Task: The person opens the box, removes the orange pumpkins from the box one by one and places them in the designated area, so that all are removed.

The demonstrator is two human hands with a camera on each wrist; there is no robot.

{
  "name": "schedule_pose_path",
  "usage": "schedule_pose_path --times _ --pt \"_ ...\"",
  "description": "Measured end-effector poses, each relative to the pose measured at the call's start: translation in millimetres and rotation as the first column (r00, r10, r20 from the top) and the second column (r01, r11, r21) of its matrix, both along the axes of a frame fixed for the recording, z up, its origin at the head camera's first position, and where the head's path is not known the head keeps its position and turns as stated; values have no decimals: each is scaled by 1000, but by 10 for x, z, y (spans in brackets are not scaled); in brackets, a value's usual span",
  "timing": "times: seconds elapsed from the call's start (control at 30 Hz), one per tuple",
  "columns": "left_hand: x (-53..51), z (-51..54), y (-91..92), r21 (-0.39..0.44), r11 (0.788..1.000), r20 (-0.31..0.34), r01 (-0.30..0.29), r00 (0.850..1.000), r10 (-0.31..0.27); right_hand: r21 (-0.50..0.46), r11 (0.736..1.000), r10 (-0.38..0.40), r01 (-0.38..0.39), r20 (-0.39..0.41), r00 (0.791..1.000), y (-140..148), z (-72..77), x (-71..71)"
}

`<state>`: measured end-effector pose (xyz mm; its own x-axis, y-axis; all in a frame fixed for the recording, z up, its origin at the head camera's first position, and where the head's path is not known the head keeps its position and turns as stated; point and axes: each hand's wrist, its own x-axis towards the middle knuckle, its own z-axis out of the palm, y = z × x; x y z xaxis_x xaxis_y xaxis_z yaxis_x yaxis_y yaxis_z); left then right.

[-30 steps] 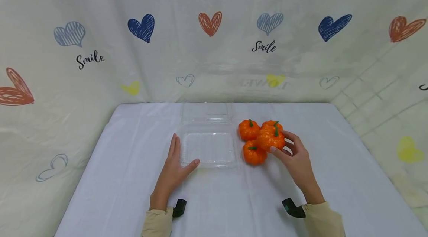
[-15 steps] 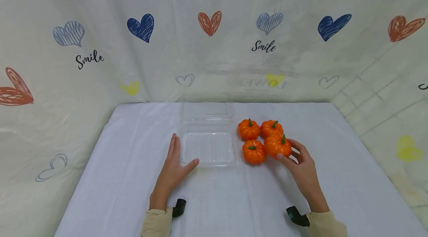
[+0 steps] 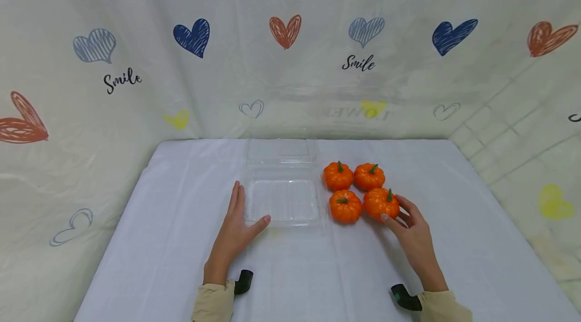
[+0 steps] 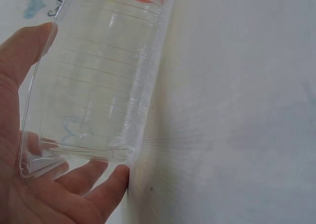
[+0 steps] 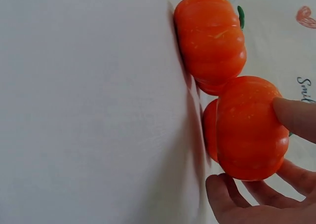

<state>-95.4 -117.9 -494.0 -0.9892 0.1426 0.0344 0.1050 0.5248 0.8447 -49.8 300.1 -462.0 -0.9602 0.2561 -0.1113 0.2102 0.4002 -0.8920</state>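
My right hand [image 3: 415, 236] holds an orange toy pumpkin [image 3: 380, 205] with a green stem, thumb on the near side and fingers on the far side. In the right wrist view this pumpkin [image 5: 252, 130] appears slightly raised off the cloth. Beside it stand three similar pumpkins: one at the near left [image 3: 346, 207], one at the back left [image 3: 338, 176] and one at the back right [image 3: 369, 176]. My left hand [image 3: 233, 236] rests against the left end of a clear plastic clamshell box [image 3: 283, 223], fingers straight along its side and thumb at the near corner.
The box's transparent lid [image 3: 281, 152] lies folded back behind its base, which has nothing in it. A white cloth [image 3: 290, 276] covers the table. Behind it hangs a pale curtain [image 3: 317, 85] printed with hearts and words.
The right hand has drawn its pumpkin to the right and toward me, out from in front of the back right pumpkin, and lower. The left hand and box stay put.
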Motion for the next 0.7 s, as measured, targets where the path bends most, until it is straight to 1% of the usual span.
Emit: schedule_pose_path --times 0.13,0.27,0.43,0.63,0.7 --pt "-16 -19 5 -4 1000 -19 1 1000 -1 10 1000 4 -5 7 1000 14 -56 -31" --pt "-14 -15 20 5 1000 -15 1 1000 -1 9 1000 9 -9 7 1000 26 -99 -45" --pt "-3 -4 31 3 1000 -4 7 1000 -7 38 999 16 -16 10 1000 25 -145 -43" --pt "0 4 27 -8 1000 -9 8 1000 -8 35 999 34 -33 -26 999 4 -179 -57" --pt "0 2 21 -10 1000 -17 10 1000 -10 28 999 41 -40 -22 999 -6 -184 -58"
